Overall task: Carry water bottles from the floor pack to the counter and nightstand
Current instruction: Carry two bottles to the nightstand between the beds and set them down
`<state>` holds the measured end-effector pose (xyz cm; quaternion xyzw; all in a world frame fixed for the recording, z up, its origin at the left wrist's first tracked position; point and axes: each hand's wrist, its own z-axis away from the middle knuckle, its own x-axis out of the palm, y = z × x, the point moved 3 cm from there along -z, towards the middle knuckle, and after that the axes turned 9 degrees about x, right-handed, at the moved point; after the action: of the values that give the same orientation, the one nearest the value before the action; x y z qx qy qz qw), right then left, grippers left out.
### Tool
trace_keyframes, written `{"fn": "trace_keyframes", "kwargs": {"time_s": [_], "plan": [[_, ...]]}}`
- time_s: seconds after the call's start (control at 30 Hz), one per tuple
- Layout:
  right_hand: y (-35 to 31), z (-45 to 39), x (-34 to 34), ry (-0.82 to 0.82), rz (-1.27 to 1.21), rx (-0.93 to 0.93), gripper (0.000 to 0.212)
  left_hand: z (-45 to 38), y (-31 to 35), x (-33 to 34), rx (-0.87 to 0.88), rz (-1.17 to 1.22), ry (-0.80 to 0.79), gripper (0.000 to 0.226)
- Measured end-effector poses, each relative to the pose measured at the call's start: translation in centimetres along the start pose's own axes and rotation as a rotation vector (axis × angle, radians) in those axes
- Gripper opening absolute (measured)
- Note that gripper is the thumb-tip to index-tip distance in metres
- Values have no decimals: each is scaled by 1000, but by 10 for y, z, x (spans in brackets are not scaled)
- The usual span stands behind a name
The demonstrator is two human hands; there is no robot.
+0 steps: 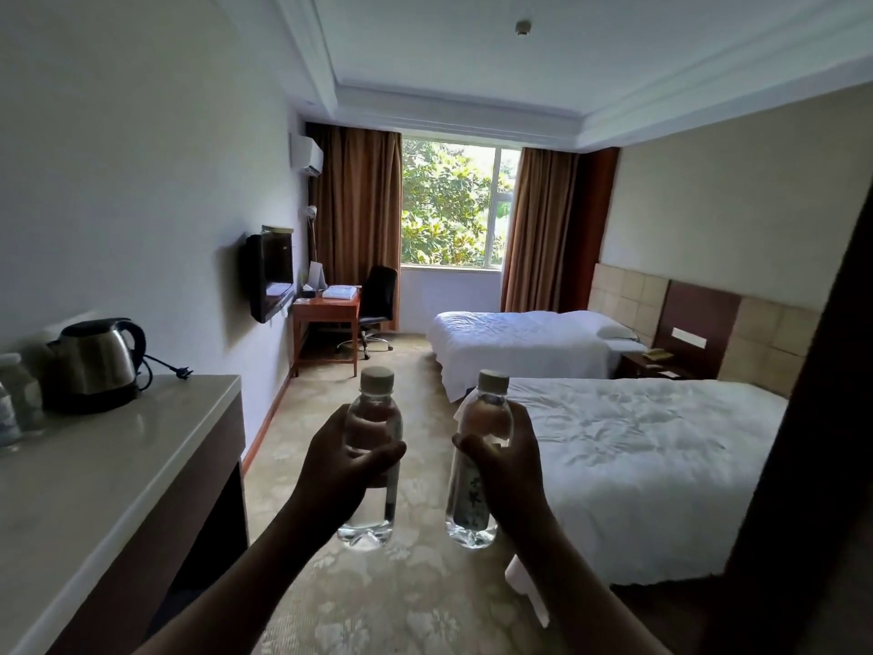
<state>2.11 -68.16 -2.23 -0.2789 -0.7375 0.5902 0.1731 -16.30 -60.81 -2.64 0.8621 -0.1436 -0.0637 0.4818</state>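
My left hand (338,470) grips a clear water bottle (371,508) with a pale cap, held upright in front of me. A second clear bottle (475,503) stands upright in my right hand (508,470), tilted slightly left. Both are held over the carpet, between the counter (118,470) on my left and the near bed. On the counter's far left edge stand two more bottles (16,399), partly cut off. The dark nightstand (654,364) sits between the two beds at the right wall. The floor pack is out of view.
A steel kettle (97,364) with a loose cord stands on the counter. Two white beds (628,470) fill the right side. A desk (326,319), an office chair (375,304) and a wall TV (269,276) lie ahead on the left. Patterned carpet (378,602) runs between them. A dark door edge (803,465) stands at right.
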Motion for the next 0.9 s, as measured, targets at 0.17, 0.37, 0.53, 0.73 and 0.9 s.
{"fn": "trace_keyframes", "kwargs": {"time_s": [0.17,0.37,0.53,0.73,0.9], "plan": [[32,-100,22,19,-32,-33,43,-91,-75,21,6,5,-19,52],[79,-253,47,-22,-28,-75,41,-214,-170,56,18,1,-32,50],[100,-373,79,-33,-22,-39,43,-319,-223,70,54,-11,-33,52],[121,-487,122,-46,47,-43,43,-433,-288,70,50,11,-19,49],[154,-592,174,-46,63,-56,46,-532,-359,57,80,38,-10,40]]}}
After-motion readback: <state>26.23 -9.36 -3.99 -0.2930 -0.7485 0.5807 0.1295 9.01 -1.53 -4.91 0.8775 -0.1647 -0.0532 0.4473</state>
